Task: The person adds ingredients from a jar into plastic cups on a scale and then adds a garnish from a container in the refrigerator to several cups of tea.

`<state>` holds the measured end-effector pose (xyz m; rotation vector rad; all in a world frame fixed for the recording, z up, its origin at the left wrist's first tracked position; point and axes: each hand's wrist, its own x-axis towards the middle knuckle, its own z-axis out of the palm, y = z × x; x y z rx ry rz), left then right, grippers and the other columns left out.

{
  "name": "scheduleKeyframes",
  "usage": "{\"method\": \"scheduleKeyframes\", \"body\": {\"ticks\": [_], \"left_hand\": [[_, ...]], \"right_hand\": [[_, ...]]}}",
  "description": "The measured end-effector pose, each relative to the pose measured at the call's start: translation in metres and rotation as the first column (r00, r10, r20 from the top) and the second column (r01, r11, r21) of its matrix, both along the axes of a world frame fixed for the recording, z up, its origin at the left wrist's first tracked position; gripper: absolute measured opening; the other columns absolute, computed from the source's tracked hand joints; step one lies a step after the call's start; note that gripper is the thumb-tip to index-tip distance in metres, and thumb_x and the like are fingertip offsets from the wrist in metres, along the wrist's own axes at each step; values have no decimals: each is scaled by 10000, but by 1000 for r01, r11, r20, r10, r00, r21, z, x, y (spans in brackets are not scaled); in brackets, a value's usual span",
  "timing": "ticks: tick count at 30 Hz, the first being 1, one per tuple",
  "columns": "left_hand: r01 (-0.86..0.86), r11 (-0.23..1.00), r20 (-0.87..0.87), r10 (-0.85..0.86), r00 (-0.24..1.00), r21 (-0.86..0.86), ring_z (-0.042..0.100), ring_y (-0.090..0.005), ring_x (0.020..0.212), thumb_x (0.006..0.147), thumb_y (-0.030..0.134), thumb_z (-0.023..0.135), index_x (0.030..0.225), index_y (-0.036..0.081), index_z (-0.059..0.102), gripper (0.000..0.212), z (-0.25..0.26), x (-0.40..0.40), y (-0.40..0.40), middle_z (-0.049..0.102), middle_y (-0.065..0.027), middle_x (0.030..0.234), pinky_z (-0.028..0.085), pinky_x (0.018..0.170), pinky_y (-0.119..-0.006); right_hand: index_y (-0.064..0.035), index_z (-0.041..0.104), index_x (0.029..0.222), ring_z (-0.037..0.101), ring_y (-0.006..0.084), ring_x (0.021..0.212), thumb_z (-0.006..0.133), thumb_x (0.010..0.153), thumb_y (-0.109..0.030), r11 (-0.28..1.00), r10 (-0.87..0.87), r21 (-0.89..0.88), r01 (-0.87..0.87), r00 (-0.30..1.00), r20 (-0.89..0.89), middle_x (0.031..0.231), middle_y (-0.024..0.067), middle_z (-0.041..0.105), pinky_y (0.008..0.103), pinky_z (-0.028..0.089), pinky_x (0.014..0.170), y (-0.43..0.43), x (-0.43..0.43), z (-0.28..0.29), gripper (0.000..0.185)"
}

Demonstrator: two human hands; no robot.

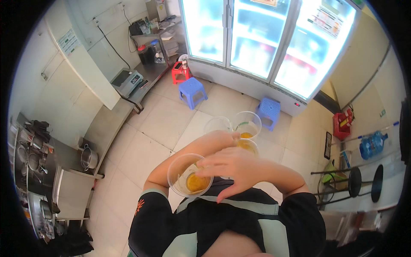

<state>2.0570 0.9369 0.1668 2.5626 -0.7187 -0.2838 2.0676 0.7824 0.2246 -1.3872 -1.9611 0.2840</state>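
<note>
My left hand (236, 136), partly hidden behind my right, is at the rims of a group of clear plastic cups. One cup (252, 120) bears green print and has yellow-orange contents at its bottom. Below it is another cup (249, 145) with yellow contents; a third cup (217, 124) looks empty. My right hand (236, 167) crosses over my left forearm, slightly blurred. Its fingers overlap the rim of a nearer clear cup (173, 175) holding yellow-orange contents, while the thumb stands apart from it. Whether those fingers grip that cup is unclear.
A glass-door refrigerator (247, 69) stands ahead, with blue plastic stools (192, 89) and a red stool (177, 73) before it. Steel counters along the left carry a pot (89, 158) and a grey appliance (127, 82). Black round-seat stools (354, 182) and a water bottle (372, 146) are at right.
</note>
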Motion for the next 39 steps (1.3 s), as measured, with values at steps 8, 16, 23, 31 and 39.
{"method": "scheduleKeyframes", "body": {"ticks": [8,16,23,31,39], "left_hand": [[69,994,70,-75,995,89,510,-284,995,700,-55,514,840,47,622,204,4,205,150,497,-71,1150,421,838,-349],[41,987,35,-47,998,154,502,-266,1032,689,-79,521,848,80,616,244,15,369,276,496,-54,1173,413,873,-351],[-59,994,165,43,985,96,538,-269,944,679,-76,528,831,58,623,223,-3,492,375,501,-94,1154,429,821,-347],[-131,987,202,111,973,89,546,-263,970,685,-9,570,896,55,625,228,2,574,464,572,-77,1067,442,830,-320],[109,987,44,-114,992,114,537,-273,984,692,-45,514,904,36,619,250,7,625,546,544,-114,1094,427,857,-328]], "right_hand": [[24,534,1050,543,230,927,358,901,-455,704,-393,404,585,794,-465,1001,128,573,356,403,825,123,292,-11,531],[-6,551,1014,526,191,955,439,896,-289,457,-469,-1,889,240,-850,985,103,576,308,411,822,263,591,-79,326],[-24,491,1160,455,202,1087,524,831,-291,353,-623,-172,919,94,-776,1167,109,510,314,374,885,377,815,-119,424],[35,443,1173,482,214,1060,654,744,-304,162,-692,-225,961,-52,-720,1154,146,506,307,378,879,470,948,-149,586],[34,527,903,535,161,771,717,657,-426,19,-718,-244,970,-156,-679,832,100,563,282,435,670,489,940,-140,555]]}}
